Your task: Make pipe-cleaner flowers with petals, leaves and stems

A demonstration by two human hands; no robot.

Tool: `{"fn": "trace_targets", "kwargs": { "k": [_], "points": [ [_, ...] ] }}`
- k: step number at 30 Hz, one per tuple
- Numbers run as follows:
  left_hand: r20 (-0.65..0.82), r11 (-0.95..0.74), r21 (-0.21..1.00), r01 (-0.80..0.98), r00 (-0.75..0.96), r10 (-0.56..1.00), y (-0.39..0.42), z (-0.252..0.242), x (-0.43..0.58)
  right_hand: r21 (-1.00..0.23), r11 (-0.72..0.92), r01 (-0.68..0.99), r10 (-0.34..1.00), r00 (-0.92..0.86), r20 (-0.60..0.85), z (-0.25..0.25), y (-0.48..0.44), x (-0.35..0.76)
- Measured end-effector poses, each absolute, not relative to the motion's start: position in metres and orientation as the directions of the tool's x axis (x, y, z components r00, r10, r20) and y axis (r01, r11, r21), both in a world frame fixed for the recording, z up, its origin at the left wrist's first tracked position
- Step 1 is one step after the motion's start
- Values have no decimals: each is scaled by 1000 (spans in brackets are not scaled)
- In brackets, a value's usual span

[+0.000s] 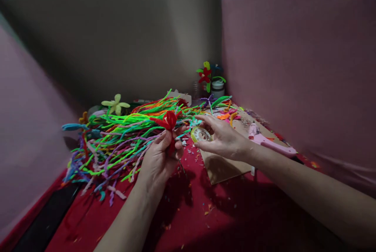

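My left hand (pixel 160 156) pinches a red fuzzy flower (pixel 169 120) by its stem, just below the petals. The flower's round centre faces up, and a pointed red petal sticks out to the left. To the right of it, my right hand (pixel 225 138) grips a roll of clear yellowish tape (pixel 201 135) between thumb and fingers. A small gap separates the tape roll from the flower. Behind and left of my left hand lies a large heap of coloured pipe cleaners (pixel 126 142).
Brown cardboard (pixel 226 165) lies under my right hand, with a pink glue gun (pixel 273 145) beyond it. Finished flowers (pixel 205 75) stand by a white-lidded jar (pixel 217 87) at the back. A black flat object (pixel 47 216) lies front left; scraps dot the red cloth (pixel 188 224).
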State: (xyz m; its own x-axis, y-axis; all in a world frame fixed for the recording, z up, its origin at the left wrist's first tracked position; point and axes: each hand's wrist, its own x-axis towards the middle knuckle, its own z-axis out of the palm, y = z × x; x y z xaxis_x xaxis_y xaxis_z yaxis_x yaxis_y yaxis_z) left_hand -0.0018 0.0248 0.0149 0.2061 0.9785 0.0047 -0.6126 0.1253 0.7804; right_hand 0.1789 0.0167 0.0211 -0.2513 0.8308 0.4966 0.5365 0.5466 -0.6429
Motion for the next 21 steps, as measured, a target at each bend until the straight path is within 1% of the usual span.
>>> {"fn": "trace_targets", "kwargs": {
  "k": [2, 4, 7, 10, 12, 18, 21],
  "points": [
    [-8, 140, 760, -635, 206, 978, 26, 15, -3, -632, 567, 528, 815, -251, 522, 23, 19, 172],
    [-23, 157, 743, -650, 211, 977, 27, 16, -5, -597, 594, 540, 791, -256, 555, 23, 21, 167],
    [-55, 164, 728, -666, 181, 982, 28, 17, -5, -497, 637, 589, 738, -280, 614, 21, 23, 163],
    [-126, 174, 730, -661, 120, 985, 28, 18, -5, -392, 660, 641, 686, -302, 661, 17, 25, 161],
    [-157, 179, 732, -657, 93, 983, 29, 19, -4, -349, 669, 656, 662, -315, 680, 14, 26, 160],
    [-213, 151, 739, -657, -15, 977, 28, 23, -3, -326, 703, 632, 614, -308, 727, 10, 28, 161],
    [-191, 123, 745, -656, -32, 981, 27, 26, -3, -342, 728, 594, 601, -312, 736, 12, 28, 162]
  ]
}}
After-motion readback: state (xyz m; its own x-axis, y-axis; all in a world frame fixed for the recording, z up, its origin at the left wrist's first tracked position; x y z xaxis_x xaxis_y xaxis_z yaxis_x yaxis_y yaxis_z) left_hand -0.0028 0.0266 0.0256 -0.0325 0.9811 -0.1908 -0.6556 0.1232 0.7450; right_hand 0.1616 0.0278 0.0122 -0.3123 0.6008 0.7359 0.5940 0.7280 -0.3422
